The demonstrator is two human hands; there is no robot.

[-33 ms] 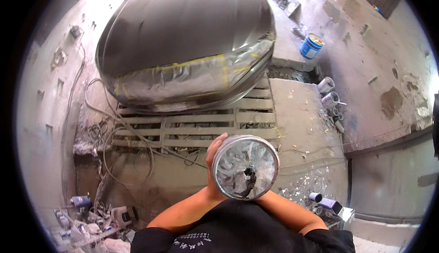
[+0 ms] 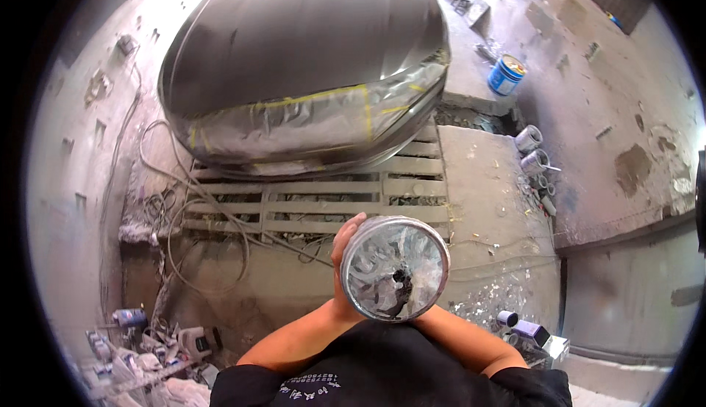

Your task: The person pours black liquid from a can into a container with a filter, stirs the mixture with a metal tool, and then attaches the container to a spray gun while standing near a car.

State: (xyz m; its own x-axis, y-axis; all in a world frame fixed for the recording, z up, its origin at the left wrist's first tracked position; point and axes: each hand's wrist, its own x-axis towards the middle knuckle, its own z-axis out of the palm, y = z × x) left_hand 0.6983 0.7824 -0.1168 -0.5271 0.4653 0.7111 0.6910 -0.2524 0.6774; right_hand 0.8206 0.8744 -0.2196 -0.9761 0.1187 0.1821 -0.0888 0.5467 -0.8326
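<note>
Close below the view is a round, paint-smeared can [image 2: 375,260], seen from above, its grey top streaked and with a small dark hole near the middle. My left hand [image 2: 343,256] lies along its left side, fingers curved against the wall. My right forearm [image 2: 463,337] reaches in under the can, which covers my right hand and its fingers. Beyond stands a car with a dull dark hood [image 2: 309,39]. Its front is covered with masking film [image 2: 294,127], edged with yellow tape.
A slatted grate [image 2: 323,207] lies under the car's front. A looped hose [image 2: 244,260] crosses the floor at left. Paint cans [image 2: 529,138] and a blue bucket [image 2: 506,75] stand along the right wall. Clutter [image 2: 147,359] fills the near left; boxes [image 2: 531,331] sit near right.
The car and room have shifted slightly to the right in the view. My hands and the can look almost unchanged.
</note>
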